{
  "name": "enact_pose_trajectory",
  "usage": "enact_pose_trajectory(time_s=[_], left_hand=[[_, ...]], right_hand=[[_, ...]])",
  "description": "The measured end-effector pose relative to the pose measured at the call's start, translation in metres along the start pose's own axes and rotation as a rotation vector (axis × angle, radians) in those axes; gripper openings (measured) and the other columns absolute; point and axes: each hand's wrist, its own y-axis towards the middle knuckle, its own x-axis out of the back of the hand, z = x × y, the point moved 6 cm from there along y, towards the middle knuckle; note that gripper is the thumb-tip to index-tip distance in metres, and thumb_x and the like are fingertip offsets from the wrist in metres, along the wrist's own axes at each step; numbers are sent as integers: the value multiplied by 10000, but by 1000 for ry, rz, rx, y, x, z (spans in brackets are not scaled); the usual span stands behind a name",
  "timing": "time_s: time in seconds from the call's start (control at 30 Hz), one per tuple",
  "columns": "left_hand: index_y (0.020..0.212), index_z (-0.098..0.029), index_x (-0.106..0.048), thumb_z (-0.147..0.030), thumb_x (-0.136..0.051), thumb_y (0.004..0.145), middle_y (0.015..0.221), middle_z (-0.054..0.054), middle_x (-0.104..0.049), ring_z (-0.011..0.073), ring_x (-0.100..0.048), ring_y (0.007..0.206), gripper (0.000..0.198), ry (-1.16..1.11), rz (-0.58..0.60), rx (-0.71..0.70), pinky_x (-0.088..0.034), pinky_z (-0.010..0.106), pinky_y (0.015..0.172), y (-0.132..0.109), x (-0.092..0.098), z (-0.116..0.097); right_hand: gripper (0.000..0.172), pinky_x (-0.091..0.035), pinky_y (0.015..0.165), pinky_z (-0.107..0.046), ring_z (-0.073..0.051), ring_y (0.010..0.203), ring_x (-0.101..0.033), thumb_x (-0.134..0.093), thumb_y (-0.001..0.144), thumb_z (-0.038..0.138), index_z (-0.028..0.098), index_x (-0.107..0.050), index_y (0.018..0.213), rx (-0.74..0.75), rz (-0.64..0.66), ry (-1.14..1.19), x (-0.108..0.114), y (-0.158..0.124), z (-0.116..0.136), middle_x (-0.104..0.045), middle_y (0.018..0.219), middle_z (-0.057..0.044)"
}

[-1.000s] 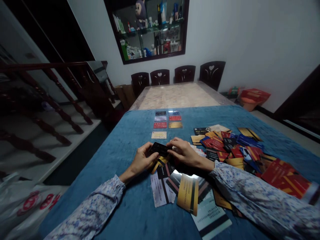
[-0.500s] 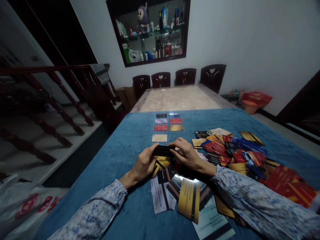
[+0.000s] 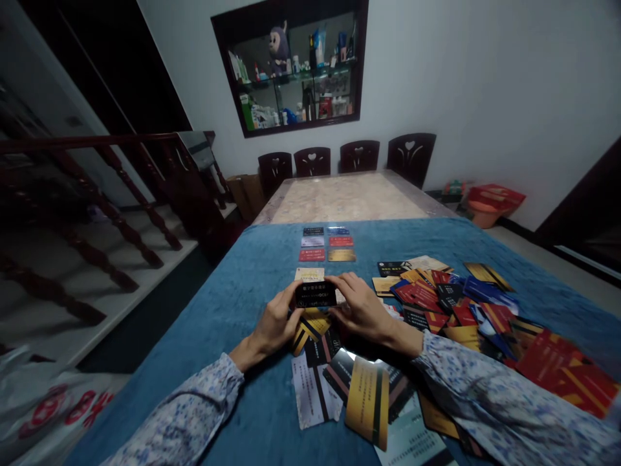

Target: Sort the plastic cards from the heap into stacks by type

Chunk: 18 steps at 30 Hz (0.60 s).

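Both my hands hold one black card (image 3: 316,294) upright between them, its printed face turned toward me. My left hand (image 3: 273,323) pinches its left edge and my right hand (image 3: 361,309) grips its right edge. Under my left hand lies a small fan of gold and black cards (image 3: 310,325). Beyond the held card, a cream card (image 3: 309,274) lies alone on the blue cloth (image 3: 233,304), and further back several cards sit in a neat two-column grid (image 3: 326,243).
A large loose heap of red, blue, gold and black cards (image 3: 466,298) spreads to my right. More cards (image 3: 359,395) lie near my forearms. Bare marble tabletop (image 3: 344,197) and dark chairs (image 3: 359,155) are beyond. A stair railing (image 3: 97,194) stands left.
The black card has been tipped up from nearly flat to upright, its printed face now toward me. My view has shifted slightly, hands staying together.
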Motion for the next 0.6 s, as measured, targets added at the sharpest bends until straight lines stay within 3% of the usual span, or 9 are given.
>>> enact_pose_trajectory(time_s=[0.13, 0.3, 0.6], left_hand=[[1387, -192, -399, -113, -538, 855, 1165, 105, -616, 200, -625, 957, 555, -14, 29, -35, -563, 386, 882, 8, 2, -3], [1342, -191, -435, -83, -563, 825, 1265, 127, -494, 253, -533, 1173, 544, -7, 14, -83, -510, 444, 998, 22, 12, -7], [1340, -205, -483, -117, -606, 818, 1258, 111, -512, 273, -520, 1189, 544, -12, 125, -66, -473, 473, 1051, 56, 18, 9]], right_hand=[[515, -457, 780, -426, -297, 967, -502, -601, 842, 204, 154, -459, 1335, 21, 4, -47, 4, 2, -1, -590, 1086, -153], [527, -472, 824, -460, -313, 1031, -473, -628, 820, 198, 156, -479, 1324, 26, -21, -57, 14, 8, -1, -550, 1155, -168], [510, -490, 860, -480, -311, 1086, -448, -682, 815, 284, 172, -537, 1291, 3, 113, -97, 17, 41, -23, -545, 1180, -154]])
